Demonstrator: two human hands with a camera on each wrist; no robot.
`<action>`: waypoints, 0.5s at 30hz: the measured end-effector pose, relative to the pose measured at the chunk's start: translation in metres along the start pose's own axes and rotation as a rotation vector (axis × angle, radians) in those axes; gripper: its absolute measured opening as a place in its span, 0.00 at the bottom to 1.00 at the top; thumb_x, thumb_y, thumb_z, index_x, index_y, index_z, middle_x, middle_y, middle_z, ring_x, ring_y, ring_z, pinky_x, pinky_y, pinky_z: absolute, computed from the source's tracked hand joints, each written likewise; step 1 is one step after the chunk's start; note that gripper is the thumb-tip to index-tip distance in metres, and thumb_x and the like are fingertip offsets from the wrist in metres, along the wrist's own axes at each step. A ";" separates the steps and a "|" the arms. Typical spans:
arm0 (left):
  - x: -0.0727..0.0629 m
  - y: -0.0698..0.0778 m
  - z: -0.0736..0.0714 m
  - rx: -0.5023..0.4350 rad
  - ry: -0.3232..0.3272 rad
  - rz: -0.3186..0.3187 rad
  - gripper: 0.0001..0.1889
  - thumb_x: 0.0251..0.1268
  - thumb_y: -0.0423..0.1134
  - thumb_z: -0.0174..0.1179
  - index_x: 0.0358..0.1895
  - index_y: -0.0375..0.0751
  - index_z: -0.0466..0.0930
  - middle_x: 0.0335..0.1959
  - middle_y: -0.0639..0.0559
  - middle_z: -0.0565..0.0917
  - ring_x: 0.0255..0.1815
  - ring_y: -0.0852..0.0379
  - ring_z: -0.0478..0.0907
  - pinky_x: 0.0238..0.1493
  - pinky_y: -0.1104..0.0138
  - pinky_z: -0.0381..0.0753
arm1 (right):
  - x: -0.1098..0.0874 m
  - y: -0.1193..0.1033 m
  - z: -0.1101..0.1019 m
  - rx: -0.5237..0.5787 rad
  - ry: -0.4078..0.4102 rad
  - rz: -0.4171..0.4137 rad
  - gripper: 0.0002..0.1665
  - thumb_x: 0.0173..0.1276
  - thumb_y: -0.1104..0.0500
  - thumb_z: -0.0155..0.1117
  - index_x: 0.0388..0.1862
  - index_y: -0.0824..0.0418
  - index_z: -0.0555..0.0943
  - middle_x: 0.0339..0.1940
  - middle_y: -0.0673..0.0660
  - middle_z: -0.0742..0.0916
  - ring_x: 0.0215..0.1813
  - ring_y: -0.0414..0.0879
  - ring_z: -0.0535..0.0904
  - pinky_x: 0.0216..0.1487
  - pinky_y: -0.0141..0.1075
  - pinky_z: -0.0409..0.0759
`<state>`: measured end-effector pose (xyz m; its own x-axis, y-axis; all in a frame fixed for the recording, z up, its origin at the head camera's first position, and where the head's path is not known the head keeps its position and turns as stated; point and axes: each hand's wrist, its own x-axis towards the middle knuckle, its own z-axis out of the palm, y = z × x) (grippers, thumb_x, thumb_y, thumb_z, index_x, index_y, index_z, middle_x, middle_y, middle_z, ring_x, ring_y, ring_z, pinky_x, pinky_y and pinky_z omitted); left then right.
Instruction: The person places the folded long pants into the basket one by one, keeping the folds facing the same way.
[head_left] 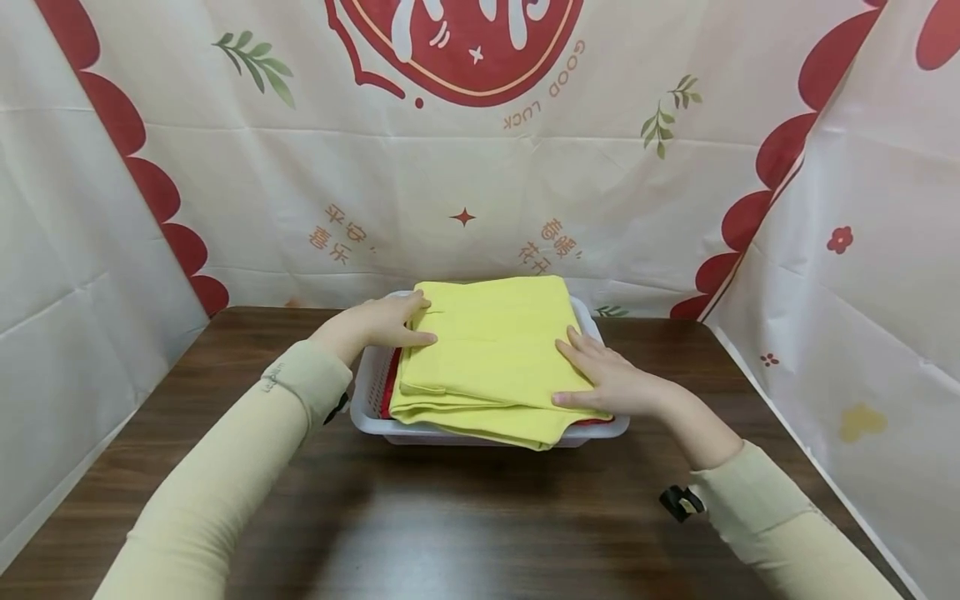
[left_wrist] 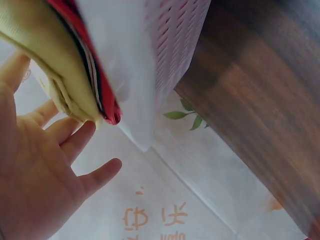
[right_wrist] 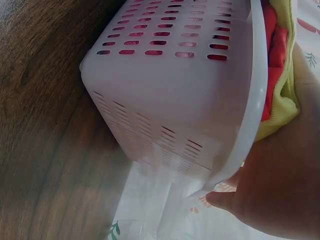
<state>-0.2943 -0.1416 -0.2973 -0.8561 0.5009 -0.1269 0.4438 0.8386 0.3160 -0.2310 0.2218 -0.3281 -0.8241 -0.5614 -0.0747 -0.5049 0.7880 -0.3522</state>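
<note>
A folded yellow garment lies on top of a white plastic basket and reaches over its front rim. My left hand rests on the garment's left edge, thumb and fingers spread. My right hand lies on its right side, fingers also spread and fairly straight. Beneath the yellow layers, red fabric shows at the rim in the right wrist view. Dark and white stripes run along the red fabric in the left wrist view. The basket's lower contents are mostly hidden, with pink and red showing through the slots.
The basket stands at the back of a dark wooden table, close to a printed white backdrop. More of the white sheeting hangs along the left and right sides. Small black wrist devices sit by the sleeve cuffs.
</note>
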 end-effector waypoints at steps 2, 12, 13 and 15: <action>0.002 0.000 0.000 0.005 0.001 0.003 0.37 0.65 0.59 0.56 0.71 0.40 0.60 0.69 0.40 0.64 0.68 0.45 0.61 0.64 0.46 0.59 | 0.000 0.000 0.002 0.001 -0.007 0.007 0.58 0.63 0.30 0.57 0.77 0.63 0.49 0.77 0.64 0.45 0.76 0.60 0.37 0.69 0.61 0.42; 0.007 -0.011 0.002 -0.131 -0.033 0.003 0.38 0.64 0.57 0.59 0.72 0.41 0.58 0.69 0.40 0.63 0.69 0.47 0.60 0.64 0.52 0.62 | 0.003 -0.002 0.004 -0.005 -0.013 0.031 0.59 0.61 0.29 0.58 0.77 0.63 0.49 0.77 0.64 0.46 0.76 0.60 0.37 0.69 0.60 0.43; 0.008 -0.011 0.001 -0.133 -0.035 -0.002 0.39 0.64 0.57 0.59 0.72 0.42 0.58 0.69 0.40 0.63 0.69 0.47 0.60 0.64 0.52 0.62 | 0.003 -0.002 0.004 -0.011 -0.009 0.029 0.59 0.61 0.29 0.58 0.77 0.63 0.49 0.77 0.64 0.46 0.76 0.60 0.37 0.69 0.60 0.43; 0.008 -0.012 0.001 -0.128 -0.042 -0.006 0.39 0.64 0.57 0.59 0.72 0.42 0.58 0.70 0.40 0.63 0.69 0.47 0.59 0.65 0.52 0.62 | 0.005 -0.002 0.005 -0.021 -0.005 0.027 0.60 0.61 0.28 0.57 0.77 0.63 0.49 0.77 0.64 0.46 0.76 0.60 0.37 0.69 0.60 0.43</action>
<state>-0.3065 -0.1475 -0.3027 -0.8459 0.5064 -0.1673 0.3986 0.8087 0.4325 -0.2327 0.2167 -0.3324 -0.8361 -0.5413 -0.0889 -0.4879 0.8079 -0.3303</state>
